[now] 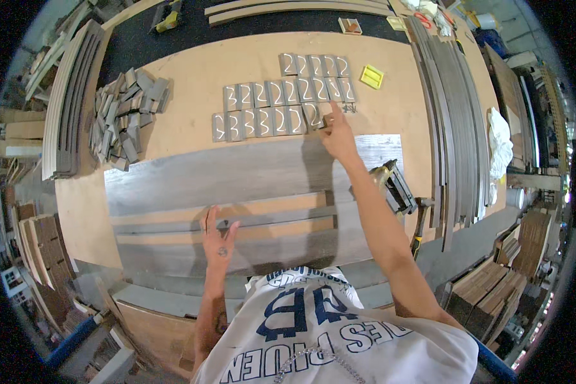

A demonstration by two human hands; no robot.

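Note:
My left hand (219, 238) has its fingers and thumb spread and lies on pale wooden strips (275, 205) on a wide grey wood-look panel (173, 166). A small dark patch shows between its thumb and fingers; I cannot make it out. Farther off, my right hand (338, 136) reaches to the end of the nearest row of small grey blocks (275, 121). Its index finger is stretched out, while the thumb and other fingers close at the edge of a slightly tilted block (312, 116). White squiggles of what looks like glue mark the block tops.
Loose grey offcuts (125, 115) lie heaped at left, near stacked long strips (77, 102). A nail gun (397, 185) and a hammer (420, 224) sit right of my right forearm. Beyond them are long grey boards (451, 128). A yellow tray (372, 77) stands beside the blocks.

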